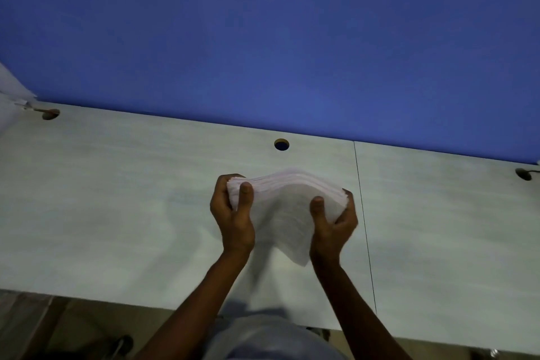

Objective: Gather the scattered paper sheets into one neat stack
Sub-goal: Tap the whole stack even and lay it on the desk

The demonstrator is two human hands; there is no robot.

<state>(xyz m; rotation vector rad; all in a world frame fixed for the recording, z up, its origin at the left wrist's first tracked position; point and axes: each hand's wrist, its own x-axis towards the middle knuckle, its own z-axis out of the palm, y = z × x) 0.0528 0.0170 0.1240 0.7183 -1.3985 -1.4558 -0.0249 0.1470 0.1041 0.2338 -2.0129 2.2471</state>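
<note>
Pale desk (117, 199) w/ cable hole (281, 144), blue wall (263, 38); both hands' fingers gripping paper stack (286, 207)

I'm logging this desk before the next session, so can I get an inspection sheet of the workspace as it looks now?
Surface: pale grey wood-grain desk, seam at right, round grommet hole.
Job's things: white paper stack, bowed, edges fairly even, held above the desk.
Clutter: white sheets at far left edge.
Grips: left hand and right hand each clasp an end of the stack.
Cables: thin cable entering the right grommet.
Surroundings: blue partition wall.
</note>
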